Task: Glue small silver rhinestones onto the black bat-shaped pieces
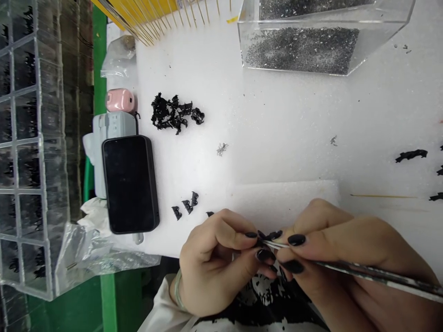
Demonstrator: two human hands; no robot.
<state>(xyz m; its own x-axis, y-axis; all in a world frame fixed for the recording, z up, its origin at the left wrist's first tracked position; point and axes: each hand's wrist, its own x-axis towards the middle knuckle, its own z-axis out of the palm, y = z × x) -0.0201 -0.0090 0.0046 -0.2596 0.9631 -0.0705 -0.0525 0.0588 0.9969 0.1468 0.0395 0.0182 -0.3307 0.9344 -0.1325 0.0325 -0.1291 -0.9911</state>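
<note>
My left hand (218, 263) is closed in a pinch near the front edge of the white foam surface, its thumb and fingertips on a small black piece (261, 235) mostly hidden by the fingers. Metal tweezers (377, 274) lie in the closed fingers of my right hand (339, 240), with their tips meeting the black piece. Both hands nearly touch. Left of them lie three small black bat-shaped pieces (187, 206), and part of another (210, 214) shows beside my left knuckles.
A heap of black pieces (175, 113) and a little pile of clear bits (222, 149) lie farther back. A black phone (129, 184) and pink case (119, 100) sit left. A clear box (294, 69) stands at the back, and a compartment tray (21, 144) is far left.
</note>
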